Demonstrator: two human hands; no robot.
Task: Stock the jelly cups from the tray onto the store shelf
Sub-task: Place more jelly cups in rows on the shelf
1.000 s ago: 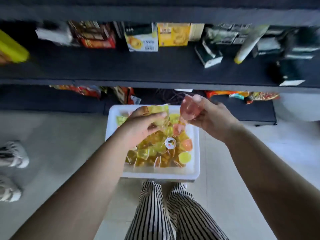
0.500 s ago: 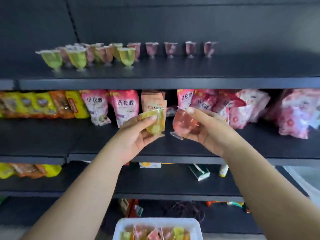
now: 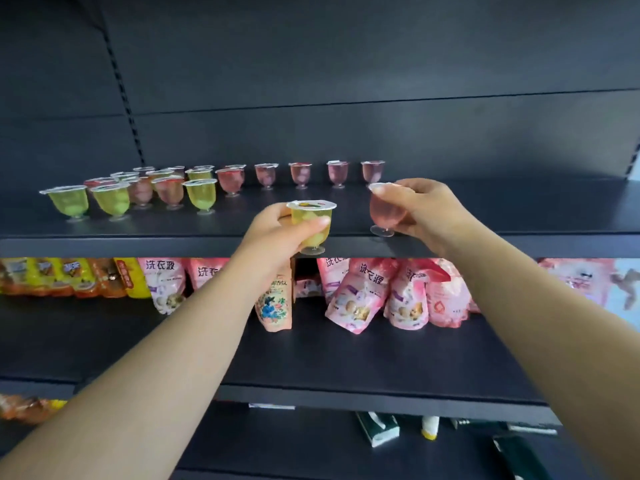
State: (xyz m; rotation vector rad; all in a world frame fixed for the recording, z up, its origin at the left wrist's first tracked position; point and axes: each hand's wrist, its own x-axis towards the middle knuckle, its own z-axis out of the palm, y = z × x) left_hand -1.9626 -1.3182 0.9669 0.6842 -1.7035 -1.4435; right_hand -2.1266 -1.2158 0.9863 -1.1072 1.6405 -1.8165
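Note:
My left hand (image 3: 277, 232) grips a yellow jelly cup (image 3: 311, 225) upright, just in front of the front edge of the dark top shelf (image 3: 173, 242). My right hand (image 3: 420, 211) holds a pink jelly cup (image 3: 384, 211) by its side, its foot touching or just above the shelf near the front. Several green, yellow and pink jelly cups (image 3: 199, 199) stand upright on the shelf's left and middle, with a back row of pink ones (image 3: 337, 173). The tray is out of view.
The shelf below carries pink pouches (image 3: 356, 299) in the middle and right, and yellow and orange packs (image 3: 62, 277) at left. One orange pouch (image 3: 273, 306) stands under my left wrist. Lower shelves hold small boxes (image 3: 377, 429).
Both hands rose from the tray up to the top shelf, each carrying its jelly cup. My view tilted up, so the tray dropped out of sight.

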